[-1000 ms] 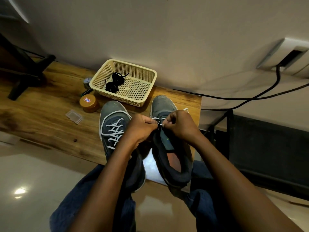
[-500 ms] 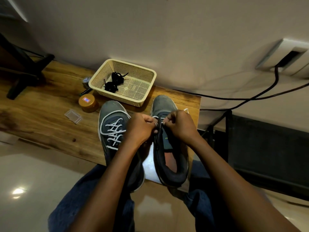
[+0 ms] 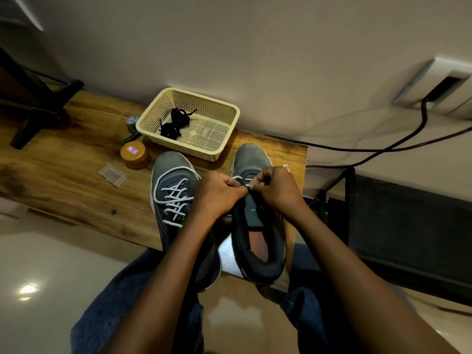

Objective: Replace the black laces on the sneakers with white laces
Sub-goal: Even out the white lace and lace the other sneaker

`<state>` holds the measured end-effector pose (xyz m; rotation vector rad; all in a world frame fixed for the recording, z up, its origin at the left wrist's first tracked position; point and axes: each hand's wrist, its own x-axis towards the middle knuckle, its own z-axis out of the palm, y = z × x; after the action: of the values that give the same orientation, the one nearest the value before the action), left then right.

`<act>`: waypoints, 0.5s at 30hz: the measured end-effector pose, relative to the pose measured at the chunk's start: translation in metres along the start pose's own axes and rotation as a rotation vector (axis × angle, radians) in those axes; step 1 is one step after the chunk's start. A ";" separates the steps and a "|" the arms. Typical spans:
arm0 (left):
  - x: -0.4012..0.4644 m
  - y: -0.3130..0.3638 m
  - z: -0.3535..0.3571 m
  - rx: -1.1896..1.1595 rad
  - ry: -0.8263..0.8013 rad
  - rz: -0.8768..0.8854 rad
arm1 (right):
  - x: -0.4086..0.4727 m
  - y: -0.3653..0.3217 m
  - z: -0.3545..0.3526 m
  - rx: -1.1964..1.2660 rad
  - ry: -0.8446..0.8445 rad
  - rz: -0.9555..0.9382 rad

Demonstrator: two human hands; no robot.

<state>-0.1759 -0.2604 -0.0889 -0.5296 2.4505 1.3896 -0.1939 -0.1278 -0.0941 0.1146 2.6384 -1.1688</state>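
Note:
Two grey sneakers stand side by side on the wooden table [image 3: 63, 180], toes pointing away from me. The left sneaker [image 3: 171, 172] carries a white lace threaded through its eyelets. On the right sneaker [image 3: 249, 154] a white lace [image 3: 237, 178] shows only near the lowest eyelets. My left hand [image 3: 217, 195] holds the eyelet edge of the right sneaker, its fingers curled. My right hand [image 3: 277, 187] pinches the tip of the white lace just above the tongue. The black laces [image 3: 175, 123] lie bundled in the cream basket [image 3: 229, 134].
A brown round tin [image 3: 134, 154] and a small clear plastic case [image 3: 112, 175] sit left of the sneakers. A dark stand foot [image 3: 38, 111] is at far left. Black cables [image 3: 383, 146] run along the right, beside the table edge. My knees in jeans are below.
Both hands stay at the lower eyelets of the right sneaker, with only small finger movements on the white lace. The sneakers have not moved.

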 end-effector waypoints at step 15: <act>0.015 -0.017 0.007 -0.120 -0.059 0.006 | -0.006 -0.002 0.008 -0.081 0.038 -0.112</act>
<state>-0.1817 -0.2653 -0.1111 -0.4999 2.3360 1.5392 -0.1872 -0.1354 -0.0962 -0.0273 2.7529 -1.1011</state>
